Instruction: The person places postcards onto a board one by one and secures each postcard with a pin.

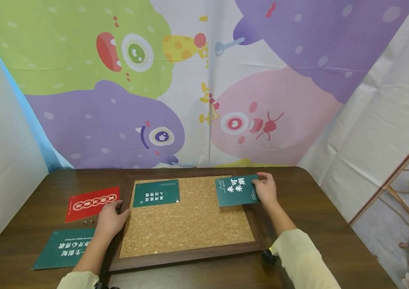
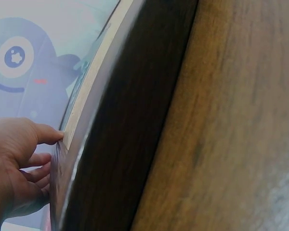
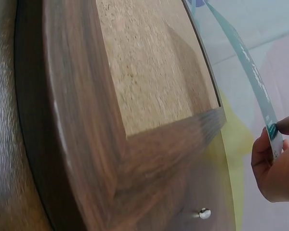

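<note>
My right hand (image 1: 266,189) pinches the right edge of a green card (image 1: 238,192) with white characters. In the right wrist view this card (image 3: 253,72) is raised above the cork, and its shadow falls on the board. My left hand (image 1: 111,220) grips the left side of the wood-framed cork board (image 1: 190,230). The left wrist view shows the left thumb (image 2: 50,134) on top of the frame and the fingers at its outer side. Another green card (image 1: 156,193) lies at the board's upper left, with shiny pins at its lower edge.
Left of the board lie a red card (image 1: 94,204) and a further green card (image 1: 63,249), the latter partly hidden by my left forearm. Small pins (image 1: 88,222) sit between them. One silver pin (image 3: 204,213) is on the table beyond the frame's right side. A printed curtain (image 1: 197,88) hangs behind.
</note>
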`<state>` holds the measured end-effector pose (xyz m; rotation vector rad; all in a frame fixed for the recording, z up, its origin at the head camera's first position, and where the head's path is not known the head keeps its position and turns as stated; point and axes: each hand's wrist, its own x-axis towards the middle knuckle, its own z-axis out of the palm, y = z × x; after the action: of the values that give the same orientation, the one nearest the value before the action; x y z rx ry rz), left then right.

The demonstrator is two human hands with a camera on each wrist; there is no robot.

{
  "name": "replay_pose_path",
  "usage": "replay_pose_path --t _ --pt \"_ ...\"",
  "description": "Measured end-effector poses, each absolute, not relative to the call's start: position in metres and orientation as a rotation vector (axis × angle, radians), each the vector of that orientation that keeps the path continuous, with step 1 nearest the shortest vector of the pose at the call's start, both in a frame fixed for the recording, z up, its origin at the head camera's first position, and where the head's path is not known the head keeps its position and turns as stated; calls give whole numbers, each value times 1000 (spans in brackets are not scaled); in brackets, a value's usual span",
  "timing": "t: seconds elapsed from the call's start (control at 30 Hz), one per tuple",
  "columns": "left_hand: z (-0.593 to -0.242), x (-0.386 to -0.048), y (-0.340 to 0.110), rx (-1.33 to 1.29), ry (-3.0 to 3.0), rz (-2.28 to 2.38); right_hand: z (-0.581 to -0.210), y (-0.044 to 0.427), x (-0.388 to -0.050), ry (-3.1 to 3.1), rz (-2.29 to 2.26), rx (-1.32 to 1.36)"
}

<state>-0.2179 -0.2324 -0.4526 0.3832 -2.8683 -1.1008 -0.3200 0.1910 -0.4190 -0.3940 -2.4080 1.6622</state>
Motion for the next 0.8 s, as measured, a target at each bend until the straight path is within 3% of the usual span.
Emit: replay_pose_path --t 0.8 --pt "-451 -215 -231 356 -2838 -1101 -427 164 -324 -2392 1694 -386"
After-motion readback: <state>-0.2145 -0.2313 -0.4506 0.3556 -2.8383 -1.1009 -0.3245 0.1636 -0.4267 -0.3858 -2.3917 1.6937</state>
